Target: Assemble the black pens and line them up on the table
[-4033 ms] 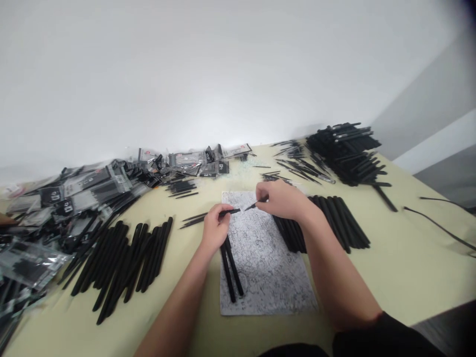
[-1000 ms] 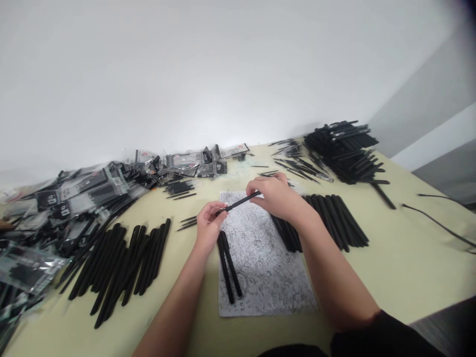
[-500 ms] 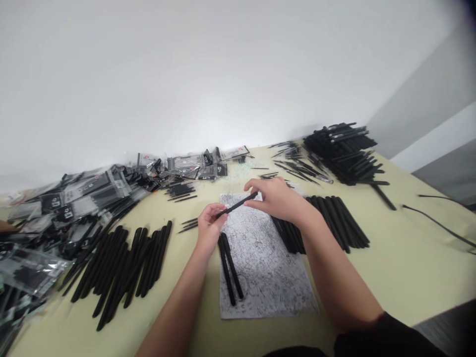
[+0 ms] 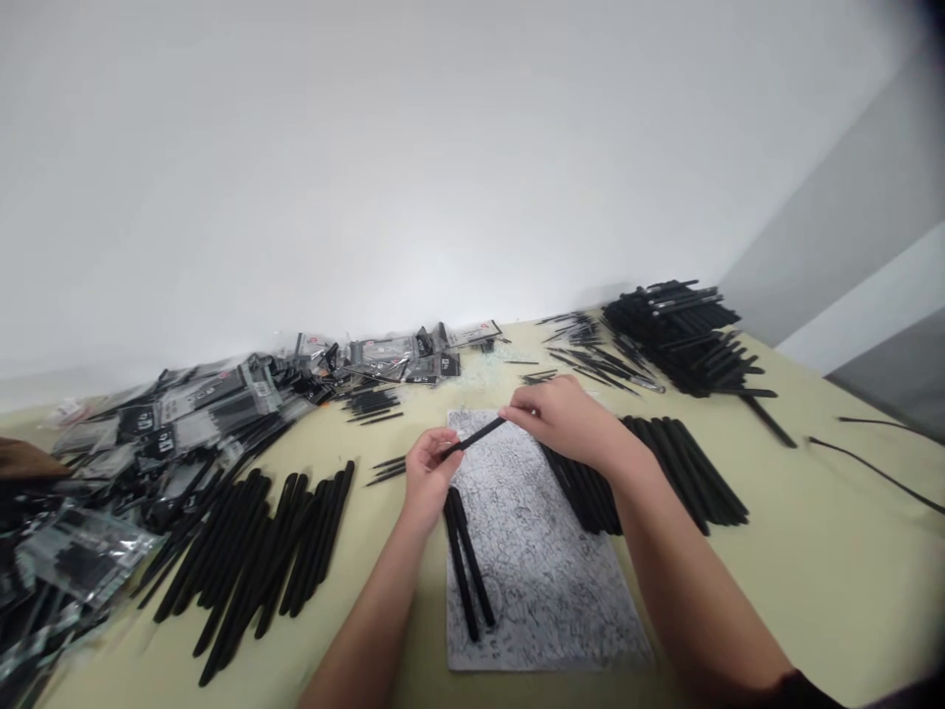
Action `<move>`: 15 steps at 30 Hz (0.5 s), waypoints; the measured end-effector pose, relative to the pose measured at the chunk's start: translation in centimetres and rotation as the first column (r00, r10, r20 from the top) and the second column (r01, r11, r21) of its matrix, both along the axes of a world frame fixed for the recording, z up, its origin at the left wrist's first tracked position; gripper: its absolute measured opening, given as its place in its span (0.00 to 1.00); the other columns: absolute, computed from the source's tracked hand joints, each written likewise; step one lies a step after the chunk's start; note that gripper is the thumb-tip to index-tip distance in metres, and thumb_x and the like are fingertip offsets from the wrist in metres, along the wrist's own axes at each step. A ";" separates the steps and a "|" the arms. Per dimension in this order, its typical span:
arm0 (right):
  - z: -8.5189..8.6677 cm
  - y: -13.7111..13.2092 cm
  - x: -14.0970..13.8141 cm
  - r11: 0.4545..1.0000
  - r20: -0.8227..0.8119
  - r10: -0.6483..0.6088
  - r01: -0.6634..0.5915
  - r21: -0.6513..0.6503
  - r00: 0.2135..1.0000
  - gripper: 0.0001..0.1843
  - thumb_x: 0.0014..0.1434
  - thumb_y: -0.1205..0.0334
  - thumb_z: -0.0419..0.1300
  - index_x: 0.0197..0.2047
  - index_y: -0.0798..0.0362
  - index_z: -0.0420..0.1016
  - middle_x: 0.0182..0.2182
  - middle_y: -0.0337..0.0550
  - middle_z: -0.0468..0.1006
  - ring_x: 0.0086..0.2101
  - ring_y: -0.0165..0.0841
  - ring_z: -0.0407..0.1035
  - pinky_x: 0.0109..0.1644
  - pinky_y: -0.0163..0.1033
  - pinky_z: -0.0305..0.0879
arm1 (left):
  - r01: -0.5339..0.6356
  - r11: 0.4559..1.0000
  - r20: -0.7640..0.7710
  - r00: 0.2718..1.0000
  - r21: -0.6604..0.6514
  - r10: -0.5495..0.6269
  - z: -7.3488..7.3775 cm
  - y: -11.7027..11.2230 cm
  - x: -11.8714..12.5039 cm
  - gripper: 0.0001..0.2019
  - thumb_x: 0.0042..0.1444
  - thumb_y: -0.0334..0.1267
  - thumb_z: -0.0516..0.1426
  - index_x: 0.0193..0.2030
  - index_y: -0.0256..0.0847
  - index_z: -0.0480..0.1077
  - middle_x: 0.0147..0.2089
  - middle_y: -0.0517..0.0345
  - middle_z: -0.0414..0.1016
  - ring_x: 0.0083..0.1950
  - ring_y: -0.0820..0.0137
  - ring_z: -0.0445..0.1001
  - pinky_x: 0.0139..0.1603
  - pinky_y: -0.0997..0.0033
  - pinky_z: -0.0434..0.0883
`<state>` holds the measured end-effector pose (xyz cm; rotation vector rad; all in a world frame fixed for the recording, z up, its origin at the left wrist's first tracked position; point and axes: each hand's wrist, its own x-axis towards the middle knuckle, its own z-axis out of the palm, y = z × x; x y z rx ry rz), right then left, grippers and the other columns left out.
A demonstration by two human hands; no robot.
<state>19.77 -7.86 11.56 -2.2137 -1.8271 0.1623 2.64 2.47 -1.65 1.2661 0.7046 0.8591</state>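
A black pen (image 4: 481,434) is held at a slant between my two hands, above a scribbled sheet of paper (image 4: 546,591). My left hand (image 4: 432,471) is closed on its lower left end. The fingers of my right hand (image 4: 557,414) pinch its upper right end. Two black pens (image 4: 467,566) lie side by side on the paper's left part, just below my left hand. Thin pen refills (image 4: 388,471) stick out to the left of my left hand. Under my right wrist is a row of black pens (image 4: 583,487), partly hidden by the arm.
Clear plastic packets (image 4: 214,404) are heaped along the left and back. Loose black pens (image 4: 258,551) lie left of the paper. A large pile of black pen parts (image 4: 671,330) and scattered refills (image 4: 591,364) are at the back right. Black cables (image 4: 871,468) cross the right edge.
My right hand has turned, its fingers now folded closer around the pen's upper end. The whole view has shifted, so things sit slightly lower in the picture.
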 end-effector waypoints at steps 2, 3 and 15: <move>0.1 0.0 -0.2 1.000 0.059 -0.014 0.016 -0.022 0.998 0.24 0.69 0.53 0.49 0.23 0.52 0.70 0.23 0.42 0.76 0.28 0.33 0.68 0.39 0.40 0.54 | 0.019 0.998 -0.029 0.999 0.057 -0.017 0.1 -0.3 0.0 0.13 0.42 0.35 0.67 0.35 0.40 0.72 0.36 0.58 0.77 0.38 0.69 0.76 0.39 0.72 0.71; 0.1 0.0 -0.3 0.999 0.076 -0.017 0.019 -0.030 0.997 0.25 0.69 0.53 0.49 0.22 0.52 0.69 0.23 0.43 0.76 0.27 0.33 0.68 0.37 0.40 0.53 | 0.030 0.996 -0.041 0.999 0.090 -0.026 0.1 -0.5 0.0 0.12 0.42 0.35 0.66 0.35 0.40 0.72 0.36 0.57 0.77 0.39 0.68 0.76 0.41 0.71 0.71; 0.3 -0.7 -0.5 0.997 -0.065 0.081 -0.080 0.013 0.995 0.05 0.59 0.66 0.58 0.39 0.50 0.75 0.33 0.41 0.80 0.33 0.34 0.72 0.36 0.36 0.59 | 0.039 0.967 -0.026 0.999 0.252 -0.034 -0.7 -0.9 0.1 0.07 0.50 0.35 0.64 0.37 0.39 0.73 0.39 0.54 0.77 0.43 0.66 0.76 0.48 0.67 0.71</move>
